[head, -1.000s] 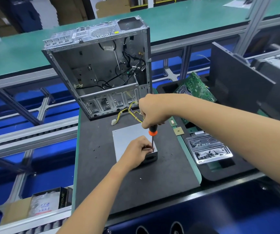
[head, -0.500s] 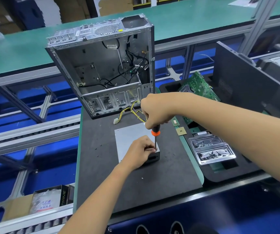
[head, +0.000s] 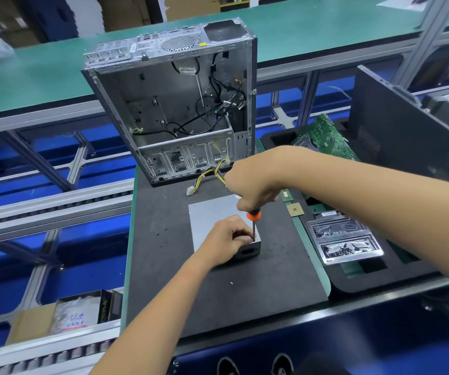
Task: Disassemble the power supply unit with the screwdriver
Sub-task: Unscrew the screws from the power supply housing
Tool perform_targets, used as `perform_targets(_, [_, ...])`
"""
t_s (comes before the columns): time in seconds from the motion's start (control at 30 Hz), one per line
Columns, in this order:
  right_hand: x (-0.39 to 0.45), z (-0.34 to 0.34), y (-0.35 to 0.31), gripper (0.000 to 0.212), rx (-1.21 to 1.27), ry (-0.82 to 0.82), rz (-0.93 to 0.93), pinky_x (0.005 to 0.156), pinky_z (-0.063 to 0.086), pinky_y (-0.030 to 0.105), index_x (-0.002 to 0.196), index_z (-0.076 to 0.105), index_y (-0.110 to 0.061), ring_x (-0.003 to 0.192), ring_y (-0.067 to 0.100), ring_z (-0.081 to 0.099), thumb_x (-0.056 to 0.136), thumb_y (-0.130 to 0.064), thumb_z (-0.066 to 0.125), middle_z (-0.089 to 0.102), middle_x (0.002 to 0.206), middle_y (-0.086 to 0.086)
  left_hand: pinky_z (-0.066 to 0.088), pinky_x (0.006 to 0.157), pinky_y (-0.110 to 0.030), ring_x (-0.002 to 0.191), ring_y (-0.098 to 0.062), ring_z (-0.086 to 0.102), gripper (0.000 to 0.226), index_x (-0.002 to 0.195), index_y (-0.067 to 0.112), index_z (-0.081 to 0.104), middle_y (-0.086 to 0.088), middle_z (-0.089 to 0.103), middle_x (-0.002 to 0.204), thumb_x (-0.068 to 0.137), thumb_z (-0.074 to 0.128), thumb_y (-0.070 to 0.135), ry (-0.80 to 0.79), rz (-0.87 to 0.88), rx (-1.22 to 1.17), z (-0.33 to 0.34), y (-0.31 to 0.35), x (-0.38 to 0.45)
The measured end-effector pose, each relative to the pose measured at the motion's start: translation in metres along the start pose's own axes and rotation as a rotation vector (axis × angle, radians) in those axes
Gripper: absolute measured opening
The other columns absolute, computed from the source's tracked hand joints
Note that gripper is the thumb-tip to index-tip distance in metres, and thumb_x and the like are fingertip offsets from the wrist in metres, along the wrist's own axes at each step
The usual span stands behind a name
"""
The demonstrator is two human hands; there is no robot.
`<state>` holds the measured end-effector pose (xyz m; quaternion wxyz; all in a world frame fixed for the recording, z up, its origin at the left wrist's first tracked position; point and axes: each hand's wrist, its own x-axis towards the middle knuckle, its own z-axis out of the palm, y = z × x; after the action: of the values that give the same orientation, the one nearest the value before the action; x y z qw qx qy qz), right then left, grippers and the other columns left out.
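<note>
On dark mat (head: pixel 164 280), right hand (head: pixel 253 185) holds screwdriver (head: pixel 253 220) upright on power supply unit (head: pixel 212 215).

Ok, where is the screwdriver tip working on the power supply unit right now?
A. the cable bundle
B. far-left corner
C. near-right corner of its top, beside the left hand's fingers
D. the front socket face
C: the screwdriver stands upright in the right hand, its shaft meeting the near-right top corner of the power supply unit, right beside the left hand steadying it.

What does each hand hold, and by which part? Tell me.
The right hand grips the screwdriver by its handle. The left hand holds the power supply at its near right corner.
</note>
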<state>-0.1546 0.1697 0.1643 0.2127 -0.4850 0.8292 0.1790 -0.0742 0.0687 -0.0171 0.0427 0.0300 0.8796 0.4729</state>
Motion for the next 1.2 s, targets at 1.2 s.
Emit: perform_targets(1.2, [-0.018, 0.009, 0.007, 0.02, -0.121, 0.209, 0.036, 0.061, 0.043, 0.033, 0.097, 0.059, -0.011, 0.074, 0.023, 0.055, 0.098, -0.023, 0.044, 0.062, 0.09, 0.007, 0.047, 0.074, -0.023, 0.079, -0.01, 0.06, 0.016, 0.071, 0.021, 0.069, 0.002, 0.065, 0.084, 0.073, 0.078, 0.009, 0.052, -0.024, -0.031, 0.005, 0.001, 0.001])
